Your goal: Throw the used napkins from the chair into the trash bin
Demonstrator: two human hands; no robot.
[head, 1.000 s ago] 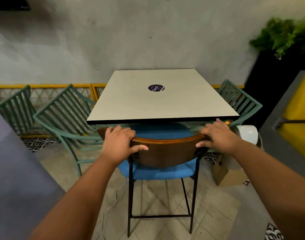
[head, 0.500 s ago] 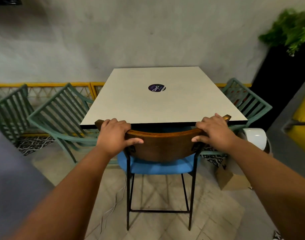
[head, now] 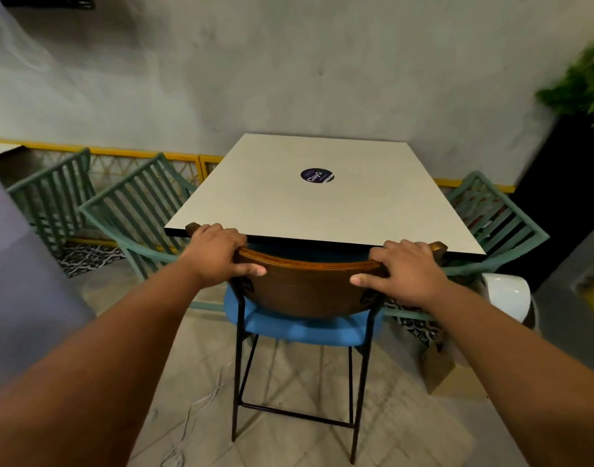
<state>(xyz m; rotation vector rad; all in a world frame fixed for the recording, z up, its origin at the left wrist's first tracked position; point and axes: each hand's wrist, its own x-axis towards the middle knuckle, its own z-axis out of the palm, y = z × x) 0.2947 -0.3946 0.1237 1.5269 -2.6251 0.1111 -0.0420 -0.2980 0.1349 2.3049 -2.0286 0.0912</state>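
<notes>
— What were the hands doing?

— Both gripped the curved wooden backrest of the chair. The left hand sat at the left end of the top edge, its fingers curled over the far side and the thumb laid flat along the near face. The right hand mirrored it at the right end — fingers wrapped over the rim, thumb pointing inward across the wood.

— And the seat?

— The blue seat showed below the hands, mostly tucked under the worktop, whose near edge ran just beyond the knuckles. What lay on the hidden part of the seat could not be told; no napkins showed on the visible strip.

— Anything on the worktop?

— Only a round dark sticker, well beyond the fingers.

— The trash bin?

— A white rounded bin stood on the floor just right of the right wrist. A brown paper bag stood near it, below the right forearm.

— What else was around?

— Green slatted chairs to the left of the left hand, another past the right hand, and a leafy plant far off to the upper right against the grey wall.
</notes>
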